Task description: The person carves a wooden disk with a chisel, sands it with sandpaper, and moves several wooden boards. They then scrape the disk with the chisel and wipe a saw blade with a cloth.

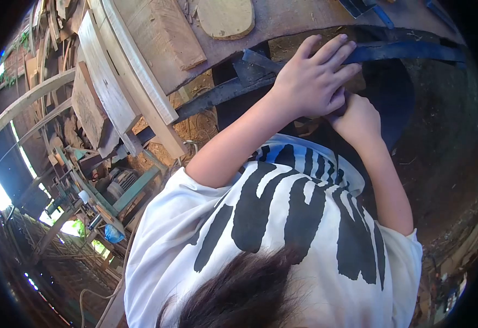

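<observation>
Wood-strewn workshop; left hand (312, 79) over right hand (359, 117), shirt lettering (299, 213) unreadable.

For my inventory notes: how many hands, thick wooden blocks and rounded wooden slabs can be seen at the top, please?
Hands: 2 (left hand, right hand)
Thick wooden block: 1
Rounded wooden slab: 1
Total: 4

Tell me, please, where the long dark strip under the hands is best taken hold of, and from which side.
Probably the free stretch of the dark strip, image-right of the left hand that lies spread on it. It is long, thin and flat, so a grip across its width, coming from the near edge, looks surest.
</observation>
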The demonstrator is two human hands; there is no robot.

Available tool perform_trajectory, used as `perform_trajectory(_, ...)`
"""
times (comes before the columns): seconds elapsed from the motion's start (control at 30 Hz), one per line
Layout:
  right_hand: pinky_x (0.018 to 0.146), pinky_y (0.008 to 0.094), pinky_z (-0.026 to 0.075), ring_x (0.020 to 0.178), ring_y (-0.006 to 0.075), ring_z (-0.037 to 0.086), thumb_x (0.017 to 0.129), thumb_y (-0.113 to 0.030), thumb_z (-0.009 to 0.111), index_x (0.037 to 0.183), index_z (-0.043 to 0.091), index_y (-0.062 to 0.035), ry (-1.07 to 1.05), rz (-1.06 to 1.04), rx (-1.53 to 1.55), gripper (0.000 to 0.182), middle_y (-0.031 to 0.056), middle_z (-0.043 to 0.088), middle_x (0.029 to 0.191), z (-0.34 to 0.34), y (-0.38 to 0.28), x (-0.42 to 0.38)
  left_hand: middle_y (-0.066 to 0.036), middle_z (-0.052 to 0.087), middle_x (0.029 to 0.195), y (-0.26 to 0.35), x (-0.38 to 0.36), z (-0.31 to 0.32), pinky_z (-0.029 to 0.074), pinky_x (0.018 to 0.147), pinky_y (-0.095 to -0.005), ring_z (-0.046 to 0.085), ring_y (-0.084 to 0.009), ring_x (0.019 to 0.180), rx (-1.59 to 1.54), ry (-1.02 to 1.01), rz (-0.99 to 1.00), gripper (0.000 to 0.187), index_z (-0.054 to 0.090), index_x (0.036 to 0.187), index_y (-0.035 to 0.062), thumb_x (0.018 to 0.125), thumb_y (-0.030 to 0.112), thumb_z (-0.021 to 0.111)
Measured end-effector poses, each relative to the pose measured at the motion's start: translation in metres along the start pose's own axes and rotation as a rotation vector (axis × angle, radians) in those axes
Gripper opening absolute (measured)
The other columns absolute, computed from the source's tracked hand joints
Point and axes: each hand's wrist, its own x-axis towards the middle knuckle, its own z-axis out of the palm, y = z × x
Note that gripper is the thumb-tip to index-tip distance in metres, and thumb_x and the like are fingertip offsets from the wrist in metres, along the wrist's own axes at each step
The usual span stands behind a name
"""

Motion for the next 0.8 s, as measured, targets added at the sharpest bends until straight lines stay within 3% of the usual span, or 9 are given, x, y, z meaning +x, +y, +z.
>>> perform_trajectory(0.33,0.080,0.0480,0.057,0.088,0.0412,0.070,0.078,-0.032,0.072,0.094,0.073,-0.0064,0.029,0.000,0.113,0.030,0.0208,0.072,0.087,0.009,-0.005,-0.001,-0.011,0.051,0.147,-0.003,-0.001,-0.003,0.033,0.113,-0.0515,0.047,-0.0273,0.136,-0.087,-0.039,-0.017,0.045,0.067,0.118,0.0171,0.076,0.033,0.067)
perform_trajectory(0.67,0.077,0.0470,0.057,0.085,0.0404,0.070,0.075,-0.037,0.074,0.088,0.074,-0.0076,0.056,-0.009,0.132,0.032,0.0214,0.072,0.083,0.015,-0.003,0.001,-0.012,0.048,0.148,-0.004,-0.002,-0.003,0.037,0.110,-0.0507,0.050,-0.0297,0.133,-0.124,-0.047,-0.013,0.045,0.066,0.117,0.0166,0.075,0.032,0.071)
perform_trajectory(0.8,0.076,0.0455,0.057,0.083,0.0386,0.071,0.073,-0.037,0.077,0.087,0.075,-0.0085,0.092,-0.011,0.137,0.032,0.0193,0.072,0.081,0.021,0.001,0.003,-0.011,0.058,0.138,-0.012,-0.006,-0.004,0.042,0.107,-0.0459,0.054,-0.0309,0.129,-0.296,0.073,0.040,0.043,0.066,0.118,0.0153,0.075,0.019,0.071)
